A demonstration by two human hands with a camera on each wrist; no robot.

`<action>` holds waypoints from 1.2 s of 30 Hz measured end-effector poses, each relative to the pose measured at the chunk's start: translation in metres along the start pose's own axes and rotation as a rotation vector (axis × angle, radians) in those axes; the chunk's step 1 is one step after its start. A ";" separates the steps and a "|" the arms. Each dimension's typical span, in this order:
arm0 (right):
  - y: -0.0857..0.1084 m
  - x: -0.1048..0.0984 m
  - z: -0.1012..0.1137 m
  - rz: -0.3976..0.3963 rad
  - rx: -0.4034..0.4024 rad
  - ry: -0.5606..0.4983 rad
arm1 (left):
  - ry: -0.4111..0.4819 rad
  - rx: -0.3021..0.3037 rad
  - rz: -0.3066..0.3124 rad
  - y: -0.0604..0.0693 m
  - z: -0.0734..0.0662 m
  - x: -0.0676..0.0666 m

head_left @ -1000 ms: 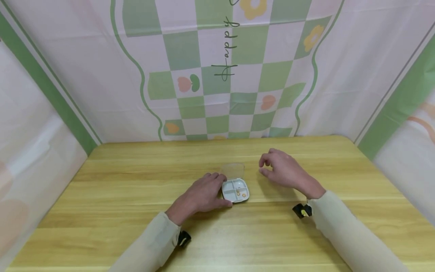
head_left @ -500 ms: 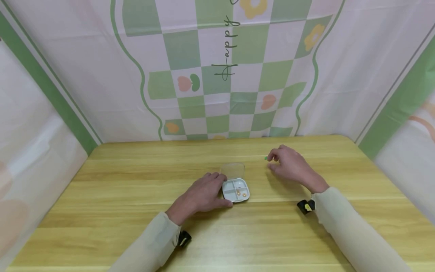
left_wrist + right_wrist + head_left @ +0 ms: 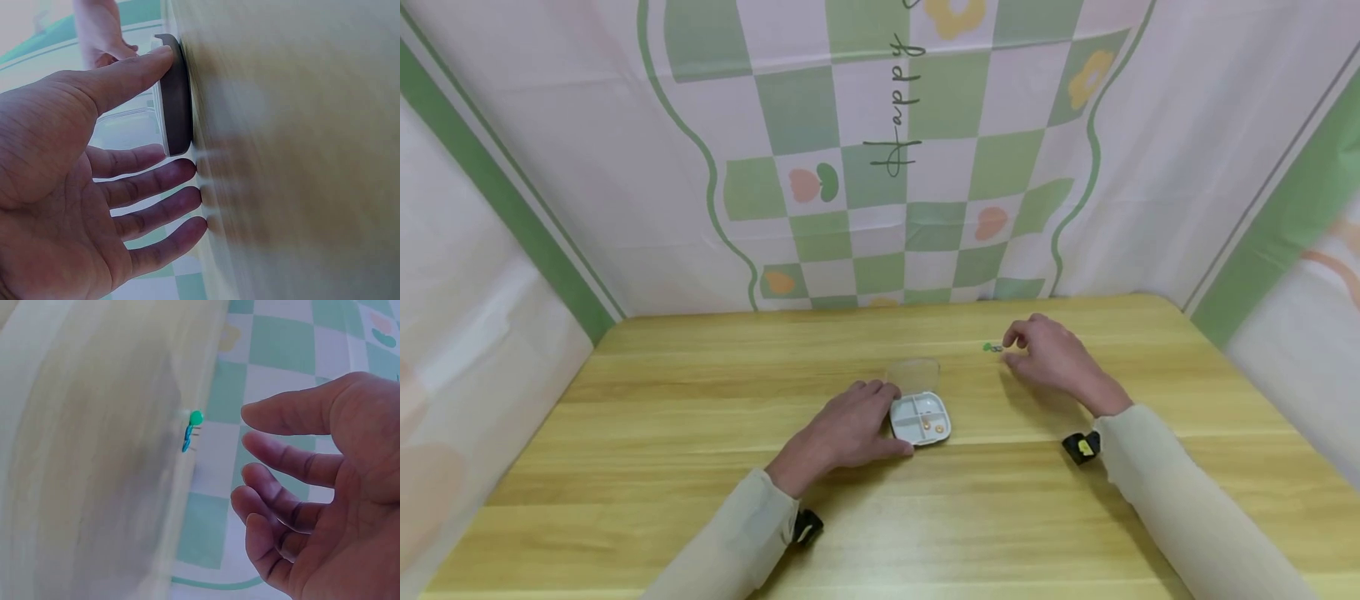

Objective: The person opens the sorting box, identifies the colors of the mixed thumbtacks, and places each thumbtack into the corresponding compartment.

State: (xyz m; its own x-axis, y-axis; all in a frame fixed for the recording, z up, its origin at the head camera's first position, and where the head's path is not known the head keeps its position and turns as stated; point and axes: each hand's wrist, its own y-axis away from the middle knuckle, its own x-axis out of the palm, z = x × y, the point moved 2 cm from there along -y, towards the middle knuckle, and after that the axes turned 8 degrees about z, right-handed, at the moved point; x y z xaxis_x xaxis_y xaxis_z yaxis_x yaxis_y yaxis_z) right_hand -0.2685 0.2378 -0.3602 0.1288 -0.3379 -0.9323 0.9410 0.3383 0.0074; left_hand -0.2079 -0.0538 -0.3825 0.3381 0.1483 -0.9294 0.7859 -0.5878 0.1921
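A small white compartment case (image 3: 919,419) lies on the table with its clear lid (image 3: 913,376) folded back; two small gold pieces sit in its near right compartment. My left hand (image 3: 850,423) steadies it, thumb on the near edge and index finger at the far left corner. The left wrist view shows that thumb on the case's dark side (image 3: 177,100). My right hand (image 3: 1052,357), fingers bent and apart, holds nothing beside a small green and blue item (image 3: 992,347). In the right wrist view, this item (image 3: 196,418) shows thin prongs, away from the fingertips.
The wooden table (image 3: 662,517) ends at the back against a hanging cloth (image 3: 880,108) with green and white checks. More cloth hangs at both sides. A black wrist device (image 3: 1081,447) is on the right wrist, another (image 3: 807,527) on the left.
My right hand has moved away to the right and back, and the small green and blue item now shows on the table beside its fingertips. My left hand and the case have stayed put.
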 end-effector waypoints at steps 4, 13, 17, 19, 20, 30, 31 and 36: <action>-0.003 0.000 -0.004 0.027 0.022 0.003 | 0.003 0.002 -0.001 0.000 0.000 0.000; -0.015 -0.005 -0.013 0.058 0.036 0.050 | 0.000 -0.005 0.001 0.000 0.000 0.000; -0.019 -0.006 -0.015 0.076 0.032 0.070 | 0.003 -0.004 0.002 0.000 0.000 0.000; -0.021 -0.006 -0.015 0.086 0.031 0.076 | 0.005 -0.004 0.002 0.000 0.000 0.000; -0.022 -0.006 -0.016 0.092 0.032 0.080 | 0.004 -0.003 0.002 0.000 0.000 0.000; -0.033 -0.001 -0.013 0.121 0.018 0.117 | -0.004 0.007 0.003 0.001 0.000 -0.001; -0.034 0.000 -0.013 0.122 0.011 0.123 | -0.005 0.006 0.003 0.001 0.000 -0.001; -0.037 0.002 -0.014 0.125 -0.006 0.142 | -0.009 0.001 0.007 0.000 0.001 0.000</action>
State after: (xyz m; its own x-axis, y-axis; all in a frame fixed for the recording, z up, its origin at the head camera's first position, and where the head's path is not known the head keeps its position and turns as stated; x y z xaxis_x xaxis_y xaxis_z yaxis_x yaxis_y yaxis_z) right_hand -0.3075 0.2365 -0.3675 0.1983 -0.1656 -0.9660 0.9185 0.3753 0.1242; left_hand -0.2085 -0.0547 -0.3824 0.3388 0.1372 -0.9308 0.7831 -0.5895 0.1981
